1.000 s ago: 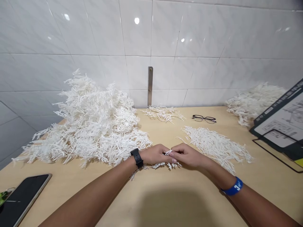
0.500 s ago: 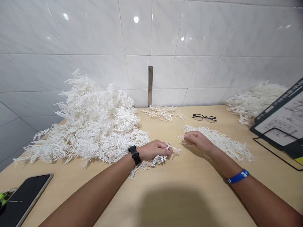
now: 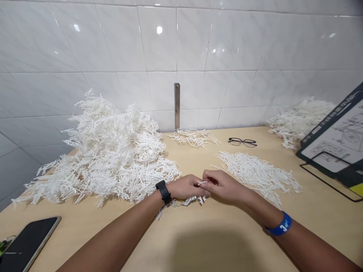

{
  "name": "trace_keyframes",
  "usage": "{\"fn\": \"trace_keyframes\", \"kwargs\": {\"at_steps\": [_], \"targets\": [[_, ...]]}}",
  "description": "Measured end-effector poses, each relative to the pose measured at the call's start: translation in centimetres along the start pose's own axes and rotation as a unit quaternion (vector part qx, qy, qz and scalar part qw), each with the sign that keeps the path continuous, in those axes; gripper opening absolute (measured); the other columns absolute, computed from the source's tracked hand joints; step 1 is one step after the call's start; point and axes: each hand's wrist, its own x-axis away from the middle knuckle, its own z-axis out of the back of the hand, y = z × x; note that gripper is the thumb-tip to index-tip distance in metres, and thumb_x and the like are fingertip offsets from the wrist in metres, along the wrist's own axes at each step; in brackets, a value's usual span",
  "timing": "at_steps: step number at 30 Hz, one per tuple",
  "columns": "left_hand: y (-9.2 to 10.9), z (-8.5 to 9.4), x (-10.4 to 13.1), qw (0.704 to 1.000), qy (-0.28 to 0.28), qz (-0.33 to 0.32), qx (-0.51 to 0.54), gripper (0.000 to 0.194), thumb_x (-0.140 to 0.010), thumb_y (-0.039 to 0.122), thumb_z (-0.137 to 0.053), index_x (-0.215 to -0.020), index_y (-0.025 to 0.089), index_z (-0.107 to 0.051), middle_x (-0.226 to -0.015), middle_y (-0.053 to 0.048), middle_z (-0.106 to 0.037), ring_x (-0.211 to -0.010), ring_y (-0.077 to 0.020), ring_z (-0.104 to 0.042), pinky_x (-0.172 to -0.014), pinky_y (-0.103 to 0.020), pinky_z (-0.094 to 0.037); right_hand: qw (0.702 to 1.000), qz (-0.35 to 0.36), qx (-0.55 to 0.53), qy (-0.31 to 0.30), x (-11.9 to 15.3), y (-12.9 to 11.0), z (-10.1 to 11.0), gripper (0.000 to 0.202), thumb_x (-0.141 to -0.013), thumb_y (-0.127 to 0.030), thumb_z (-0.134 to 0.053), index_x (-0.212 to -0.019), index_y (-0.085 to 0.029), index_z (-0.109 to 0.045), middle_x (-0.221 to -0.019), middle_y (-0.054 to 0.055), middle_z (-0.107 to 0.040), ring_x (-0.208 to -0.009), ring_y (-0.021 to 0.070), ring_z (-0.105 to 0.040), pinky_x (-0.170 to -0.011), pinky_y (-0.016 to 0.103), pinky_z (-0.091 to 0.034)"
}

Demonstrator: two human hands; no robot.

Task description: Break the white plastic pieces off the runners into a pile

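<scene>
My left hand (image 3: 185,187), with a black watch at the wrist, is closed around a white branching plastic sprig (image 3: 193,201) that hangs out below the fingers. My right hand (image 3: 225,185), wearing a blue wristband, meets it at the fingertips and pinches a thin white strand (image 3: 202,183) there. Fingers hide most of what lies between the hands. To the left rises a big tangled heap of white sprigs (image 3: 113,155). Right of the hands, slim white pieces lie in a flat, roughly aligned pile (image 3: 258,173).
A small loose bunch of white strands (image 3: 195,138) lies near the wall, beside black-framed glasses (image 3: 242,142). At right, another white pile (image 3: 302,119) sits behind a leaning printed board (image 3: 331,143) with a black wire frame. A phone (image 3: 31,241) lies front left. A metal strip (image 3: 177,105) stands against the tiles.
My right hand has moved left from the edge of the flat pile to my left hand, and its fingers now pinch at the sprig. The camera view has shifted slightly.
</scene>
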Motion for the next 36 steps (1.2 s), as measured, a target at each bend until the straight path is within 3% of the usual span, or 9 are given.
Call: {"fn": "trace_keyframes", "kwargs": {"at_steps": [7, 15, 18, 21, 26, 29, 31, 33, 36], "targets": [[0.2, 0.3, -0.2, 1.000, -0.008, 0.017, -0.015, 0.018, -0.073, 0.026, -0.058, -0.061, 0.013, -0.060, -0.058, 0.003, -0.052, -0.057, -0.0083, -0.042, -0.055, -0.022, -0.031, 0.998, 0.066, -0.023, -0.005, -0.2, 1.1, 0.2, 0.039, -0.091, -0.033, -0.048, -0.057, -0.019, -0.035, -0.054, -0.005, -0.035, -0.053, 0.0091, -0.033, -0.052, 0.024, -0.025], [-0.7, 0.8, -1.1, 1.000, 0.004, 0.001, 0.008, 0.016, -0.071, 0.024, -0.056, -0.064, 0.012, -0.064, -0.060, 0.000, -0.057, -0.057, -0.0096, -0.048, -0.058, -0.023, -0.036, 0.993, -0.016, -0.075, 0.091, -1.0, 0.6, -1.0, 0.032, -0.076, -0.024, -0.044, -0.052, -0.022, -0.023, -0.052, -0.005, -0.022, -0.051, 0.0085, -0.022, -0.050, 0.026, -0.016], [-0.7, 1.0, -0.6, 0.999, -0.036, -0.029, 0.023, 0.018, -0.073, 0.024, -0.057, -0.060, 0.012, -0.062, -0.065, -0.001, -0.058, -0.061, -0.0096, -0.050, -0.060, -0.022, -0.039, 0.961, -0.094, -0.131, 0.224, -0.9, 2.1, 0.8, 0.028, -0.072, -0.027, -0.044, -0.054, -0.023, -0.023, -0.052, -0.005, -0.021, -0.050, 0.0089, -0.022, -0.047, 0.025, -0.017], [-0.5, 1.0, 0.0, 0.998, -0.036, -0.033, 0.026, 0.024, -0.077, 0.030, -0.061, -0.062, 0.012, -0.063, -0.070, -0.002, -0.062, -0.066, -0.0101, -0.053, -0.063, -0.021, -0.040, 0.921, -0.134, -0.083, 0.355, -0.6, 4.5, 3.9, 0.030, -0.076, -0.033, -0.046, -0.056, -0.023, -0.026, -0.053, -0.005, -0.025, -0.051, 0.0098, -0.023, -0.047, 0.026, -0.019], [-0.5, 1.0, -0.3, 1.000, 0.019, 0.008, 0.022, 0.042, -0.079, 0.052, -0.065, -0.072, 0.010, -0.068, -0.069, -0.005, -0.064, -0.063, -0.0110, -0.053, -0.058, -0.021, -0.038, 0.964, -0.191, 0.051, 0.177, -0.4, 6.2, 5.5, 0.042, -0.075, -0.039, -0.057, -0.054, -0.022, -0.024, -0.050, -0.005, -0.022, -0.048, 0.0086, -0.022, -0.046, 0.027, -0.016], [-0.8, 0.8, -0.7, 0.999, 0.029, -0.002, 0.028, 0.047, -0.079, 0.057, -0.065, -0.072, 0.010, -0.067, -0.068, -0.004, -0.064, -0.061, -0.0104, -0.053, -0.058, -0.021, -0.039, 0.957, -0.198, 0.055, 0.207, -0.4, 5.1, 4.6, 0.050, -0.076, -0.046, -0.062, -0.051, -0.022, -0.025, -0.047, -0.006, -0.022, -0.046, 0.0080, -0.022, -0.044, 0.027, -0.017], [-0.9, 0.7, -0.8, 0.999, 0.018, -0.014, 0.047, 0.049, -0.079, 0.059, -0.064, -0.073, 0.010, -0.067, -0.071, -0.006, -0.066, -0.064, -0.0118, -0.057, -0.063, -0.023, -0.042, 0.951, -0.175, -0.037, 0.252, -0.6, 3.9, 3.7, 0.049, -0.079, -0.050, -0.061, -0.052, -0.022, -0.031, -0.046, -0.005, -0.029, -0.045, 0.0088, -0.030, -0.043, 0.025, -0.023], [-0.9, 0.5, -0.7, 0.997, 0.019, -0.023, 0.068, 0.050, -0.080, 0.060, -0.064, -0.076, 0.010, -0.068, -0.075, -0.008, -0.068, -0.070, -0.0141, -0.062, -0.067, -0.025, -0.045, 0.939, -0.157, -0.225, 0.206, -0.9, 2.9, 2.5, 0.038, -0.083, -0.050, -0.058, -0.061, -0.020, -0.048, -0.054, -0.001, -0.049, -0.050, 0.0121, -0.047, -0.045, 0.024, -0.037], [-0.9, 0.4, -0.6, 0.996, 0.055, -0.026, 0.071, 0.052, -0.080, 0.061, -0.062, -0.080, 0.010, -0.068, -0.077, -0.008, -0.069, -0.073, -0.0161, -0.064, -0.069, -0.026, -0.046, 0.873, -0.199, -0.429, 0.117, -1.3, 2.4, 0.8, 0.022, -0.081, -0.037, -0.065, -0.090, -0.018, -0.062, -0.089, 0.010, -0.070, -0.078, 0.0190, -0.067, -0.064, 0.029, -0.056]]}}
